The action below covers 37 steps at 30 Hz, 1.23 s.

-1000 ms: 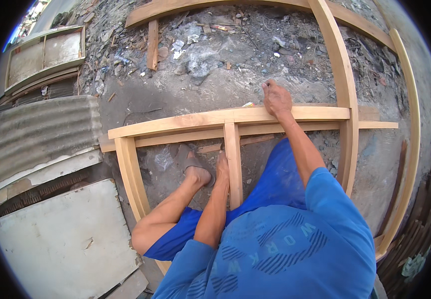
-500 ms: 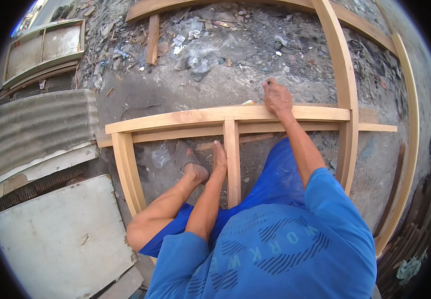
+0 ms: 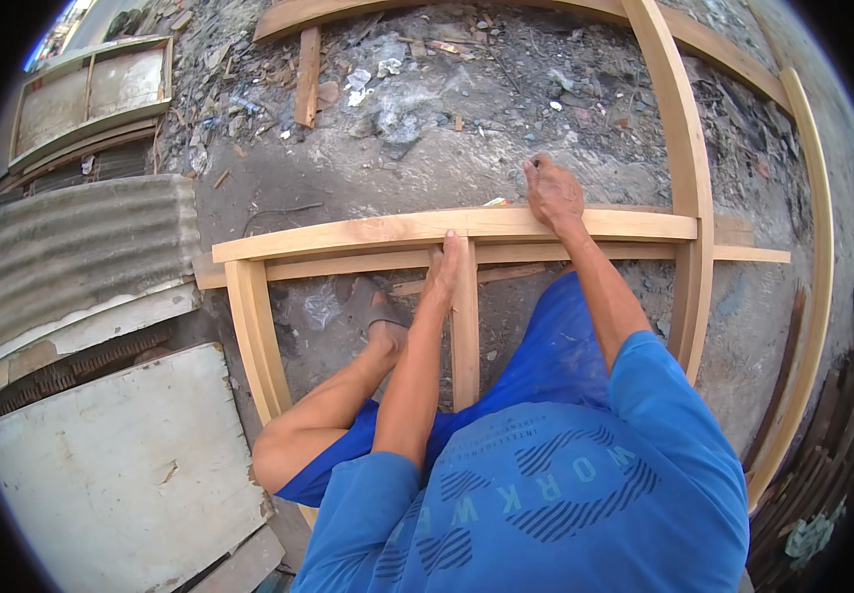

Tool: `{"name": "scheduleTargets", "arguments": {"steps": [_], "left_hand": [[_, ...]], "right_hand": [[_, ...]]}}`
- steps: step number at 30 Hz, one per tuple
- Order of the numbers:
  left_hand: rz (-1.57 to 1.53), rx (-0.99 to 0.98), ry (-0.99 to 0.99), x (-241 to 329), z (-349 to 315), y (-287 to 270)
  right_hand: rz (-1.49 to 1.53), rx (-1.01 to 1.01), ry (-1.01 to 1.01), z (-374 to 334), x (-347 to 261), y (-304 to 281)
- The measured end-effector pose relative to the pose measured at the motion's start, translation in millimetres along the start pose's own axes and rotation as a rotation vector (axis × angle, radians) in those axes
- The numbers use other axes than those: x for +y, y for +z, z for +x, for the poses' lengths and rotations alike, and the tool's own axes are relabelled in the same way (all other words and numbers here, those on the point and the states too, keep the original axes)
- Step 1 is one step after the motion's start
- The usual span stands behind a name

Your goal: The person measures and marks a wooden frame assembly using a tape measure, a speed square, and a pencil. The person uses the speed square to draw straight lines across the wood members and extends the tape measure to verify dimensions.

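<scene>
A long pale wooden rail (image 3: 348,234) runs across in front of me, with a short wooden crosspiece (image 3: 465,326) meeting it at a right angle. At that joint is my left hand (image 3: 441,269), closed against the crosspiece's left side, one fingertip pressed on the rail's edge. Its other fingers are partly hidden. Farther right, my right hand (image 3: 555,198) rests at the rail's far edge, fingers curled. A small dark bit shows at its fingertips, too little to name.
A thick upright-running beam (image 3: 686,148) crosses the rail's right end. Another board (image 3: 308,79) lies beyond on rubble-strewn ground. Corrugated sheet (image 3: 81,257) and a whitish panel (image 3: 121,474) lie at left. Stacked dark timber strips (image 3: 842,425) stand at right. My sandalled foot (image 3: 373,301) is under the frame.
My left hand has moved up and slightly right, from beside the crosspiece to its joint with the rail. The right hand stays in about the same place.
</scene>
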<state>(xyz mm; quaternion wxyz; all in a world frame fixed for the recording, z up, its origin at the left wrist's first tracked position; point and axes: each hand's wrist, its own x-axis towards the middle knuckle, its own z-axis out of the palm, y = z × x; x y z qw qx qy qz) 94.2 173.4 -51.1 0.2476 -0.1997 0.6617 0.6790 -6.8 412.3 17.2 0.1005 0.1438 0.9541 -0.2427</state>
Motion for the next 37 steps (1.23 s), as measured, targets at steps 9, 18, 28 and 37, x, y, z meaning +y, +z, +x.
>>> {"name": "scheduleTargets", "arguments": {"steps": [9,18,28,37], "left_hand": [[0.090,-0.016,-0.043,-16.8,13.4,-4.8],[0.108,0.013,0.066,-4.3,1.4,6.3],[0.109,-0.027,-0.039,-10.3,4.9,7.6],[0.232,0.051,-0.148,-14.4,13.8,-1.6]], "right_hand": [[0.067,0.136,-0.064,-0.4,6.4,3.8],[0.070,0.110,-0.040,-0.9,10.6,2.6],[0.060,0.102,-0.031,-3.1,14.0,1.7],[0.182,0.128,-0.035,-3.9,11.2,4.0]]}}
